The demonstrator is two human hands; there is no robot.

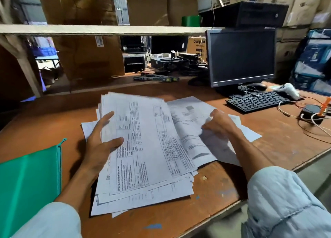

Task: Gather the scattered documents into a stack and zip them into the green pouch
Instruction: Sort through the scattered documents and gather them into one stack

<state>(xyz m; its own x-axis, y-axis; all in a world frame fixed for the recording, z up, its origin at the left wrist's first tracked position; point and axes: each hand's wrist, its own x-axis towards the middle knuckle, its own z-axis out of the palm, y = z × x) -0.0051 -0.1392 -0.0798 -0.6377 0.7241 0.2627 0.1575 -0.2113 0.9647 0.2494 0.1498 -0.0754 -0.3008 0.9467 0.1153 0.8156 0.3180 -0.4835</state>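
Observation:
A loose stack of printed documents (pixel 146 148) lies in the middle of the brown table (pixel 223 189), its sheets fanned out and uneven. My left hand (pixel 100 139) holds the stack's left edge, thumb on top of the front sheet and fingers behind it. My right hand (pixel 220 123) grips the right-hand sheets (pixel 189 116), which lie partly under the stack and spread toward the right. The green pouch (pixel 28 184) lies flat at the table's left front, its zip pull at the upper right corner.
A black monitor (pixel 240 57) and keyboard (pixel 256 100) stand at the back right, with a white handheld scanner (pixel 290 91), cables and a small black box (pixel 311 112) beside them. A shelf board (pixel 107 30) with cardboard boxes runs across the back.

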